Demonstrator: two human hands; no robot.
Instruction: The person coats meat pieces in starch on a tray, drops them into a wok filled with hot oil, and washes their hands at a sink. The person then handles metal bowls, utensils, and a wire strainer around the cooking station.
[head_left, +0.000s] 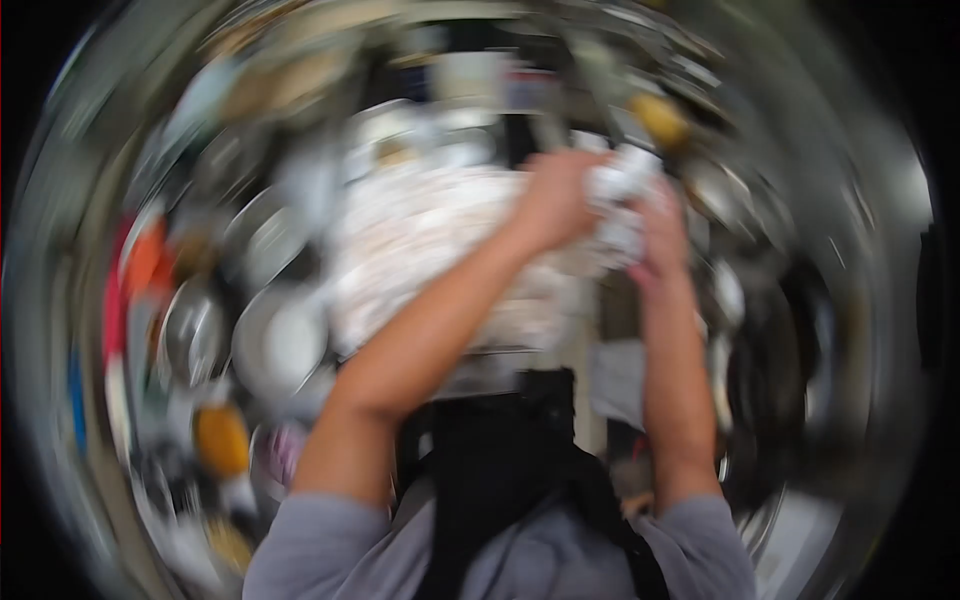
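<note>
Two hands up front right | left hand [568, 200] and right hand [660, 225] both gripping white crumpled item [622, 190], blurred, material unclear | item held beyond right edge of big pale heap [430, 240] | steel bowls [270, 235] left of heap | yellow thing [660, 118] just past hands
</note>
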